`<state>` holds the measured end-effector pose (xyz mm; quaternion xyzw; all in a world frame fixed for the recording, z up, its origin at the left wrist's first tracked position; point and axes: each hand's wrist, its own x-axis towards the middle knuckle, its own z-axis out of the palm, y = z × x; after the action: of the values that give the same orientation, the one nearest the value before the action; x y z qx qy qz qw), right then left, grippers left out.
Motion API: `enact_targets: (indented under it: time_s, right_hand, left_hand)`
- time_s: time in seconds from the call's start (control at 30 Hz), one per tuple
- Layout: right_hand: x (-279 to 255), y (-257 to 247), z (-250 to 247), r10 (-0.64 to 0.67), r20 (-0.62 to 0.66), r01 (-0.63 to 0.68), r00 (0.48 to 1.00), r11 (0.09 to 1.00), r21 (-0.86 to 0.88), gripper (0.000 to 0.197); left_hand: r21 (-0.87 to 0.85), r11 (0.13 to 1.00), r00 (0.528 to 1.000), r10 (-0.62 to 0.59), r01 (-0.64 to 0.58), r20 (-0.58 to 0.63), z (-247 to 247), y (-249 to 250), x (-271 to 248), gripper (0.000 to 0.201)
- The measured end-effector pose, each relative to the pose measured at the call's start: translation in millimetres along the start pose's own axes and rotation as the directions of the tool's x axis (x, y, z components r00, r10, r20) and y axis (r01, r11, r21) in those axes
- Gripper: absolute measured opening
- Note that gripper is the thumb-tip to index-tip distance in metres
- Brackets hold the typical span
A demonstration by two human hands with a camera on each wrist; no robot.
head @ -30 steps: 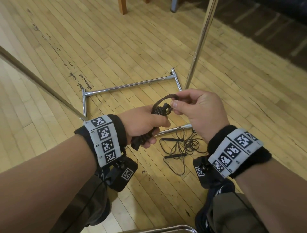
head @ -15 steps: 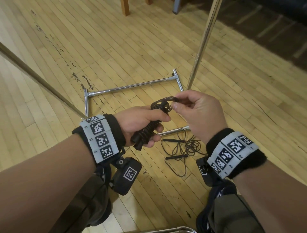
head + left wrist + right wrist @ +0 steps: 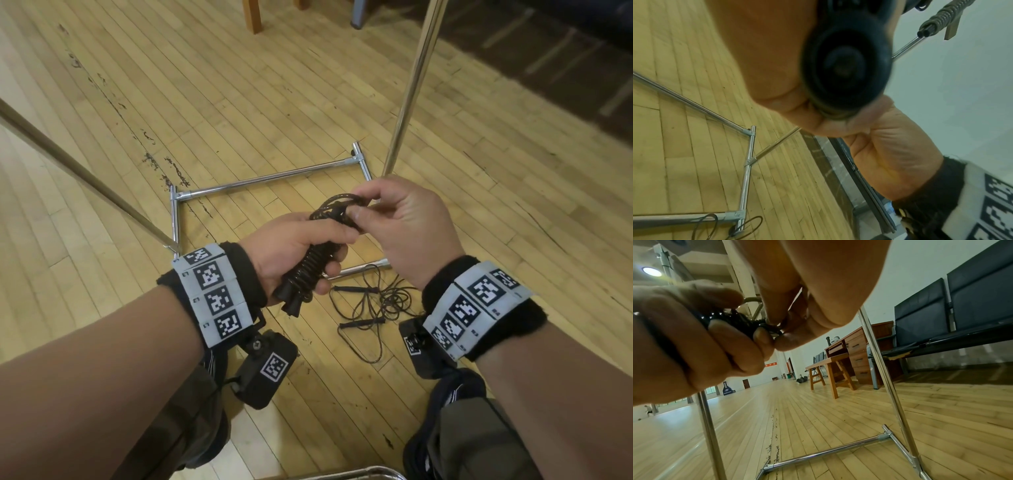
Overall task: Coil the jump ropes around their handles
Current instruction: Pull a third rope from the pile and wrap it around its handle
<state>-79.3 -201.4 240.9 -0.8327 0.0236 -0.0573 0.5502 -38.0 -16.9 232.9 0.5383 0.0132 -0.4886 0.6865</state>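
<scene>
My left hand (image 3: 301, 246) grips a black jump rope (image 3: 308, 270) whose cord is coiled tightly round its two paired handles; the handle ends stick out below my fist. My right hand (image 3: 394, 219) pinches the last loop of cord (image 3: 339, 200) at the top of that bundle, thumb and fingers close against my left index finger. In the left wrist view the handle end (image 3: 844, 65) fills the middle, blurred. In the right wrist view my right fingertips (image 3: 777, 321) pinch the cord against the bundle (image 3: 731, 318). A second black jump rope (image 3: 373, 305) lies loose and tangled on the wooden floor below my hands.
A chrome rack base (image 3: 270, 178) frames the floor under my hands, with an upright pole (image 3: 411, 89) at the right and a slanted bar (image 3: 78, 171) at the left. Another coiled rope (image 3: 941, 16) hangs on a rail. A wooden desk (image 3: 857, 353), stool and dark bench seats (image 3: 962, 313) stand behind.
My right hand has drawn the end loop lower and closer to the bundle top; the loop is smaller now. The left hand keeps its grip, tilted slightly.
</scene>
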Motion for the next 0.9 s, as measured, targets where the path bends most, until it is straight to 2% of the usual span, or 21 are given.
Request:
enact_targets:
  time_s: [0.07, 0.2, 0.23, 0.33, 0.43, 0.5, 0.57, 0.63, 0.7, 0.8, 0.9]
  right_hand:
    - [-0.1, 0.8, -0.9, -0.007, 0.008, 0.007, 1.000, 1.000, -0.021, 0.016]
    - [-0.1, -1.5, -0.3, 0.059, 0.008, -0.059, 0.998, 0.998, 0.018, 0.020]
    - [0.0, -2.5, -0.1, 0.073, 0.014, -0.074, 0.997, 0.996, 0.039, 0.019]
    - [0.8, -5.2, 0.3, 0.069, 0.029, -0.071, 0.997, 0.996, 0.058, 0.019]
    - [2.1, -8.7, 4.2, 0.154, 0.038, -0.158, 0.987, 0.965, 0.207, 0.013]
    - [2.3, -10.7, 7.9, 0.272, 0.083, -0.284, 0.959, 0.892, 0.351, 0.010]
    - [3.5, -10.1, 8.6, 0.380, 0.144, -0.402, 0.914, 0.799, 0.447, 0.012]
    - [5.5, -8.8, 6.2, 0.439, 0.181, -0.468, 0.880, 0.733, 0.494, 0.014]
    - [7.0, -7.6, 3.6, 0.454, 0.195, -0.482, 0.869, 0.694, 0.535, 0.015]
    - [6.3, -6.5, 3.6, 0.433, 0.172, -0.452, 0.885, 0.708, 0.543, 0.017]
    - [4.7, -5.0, 3.5, 0.382, 0.098, -0.383, 0.919, 0.808, 0.448, 0.017]
  left_hand:
    - [-0.028, 0.999, 1.000, -0.017, 0.017, 0.024, 0.3, 2.1, -0.9, 0.031]
    - [-0.049, 0.998, 0.999, -0.028, 0.029, 0.033, 0.6, 6.7, -1.6, 0.076]
    - [-0.041, 0.999, 0.999, -0.032, 0.033, 0.025, 1.0, 6.8, -1.7, 0.080]
    - [-0.026, 0.999, 1.000, -0.028, 0.027, -0.011, 2.2, 4.4, -1.9, 0.064]
    - [0.020, 1.000, 0.994, 0.006, -0.004, -0.106, 3.7, 1.7, -0.1, 0.051]
    - [0.121, 0.991, 0.976, 0.088, -0.064, -0.201, 3.7, -0.2, 2.5, 0.048]
    - [0.229, 0.966, 0.952, 0.178, -0.121, -0.247, 4.5, -2.3, 4.2, 0.040]
    - [0.285, 0.948, 0.939, 0.220, -0.141, -0.265, 5.7, -3.4, 5.0, 0.036]
    - [0.310, 0.939, 0.932, 0.236, -0.147, -0.275, 6.1, -3.3, 6.1, 0.040]
    - [0.332, 0.932, 0.925, 0.245, -0.142, -0.291, 4.1, -2.9, 8.6, 0.057]
    - [0.323, 0.936, 0.927, 0.236, -0.137, -0.290, 5.1, -3.3, 10.5, 0.060]
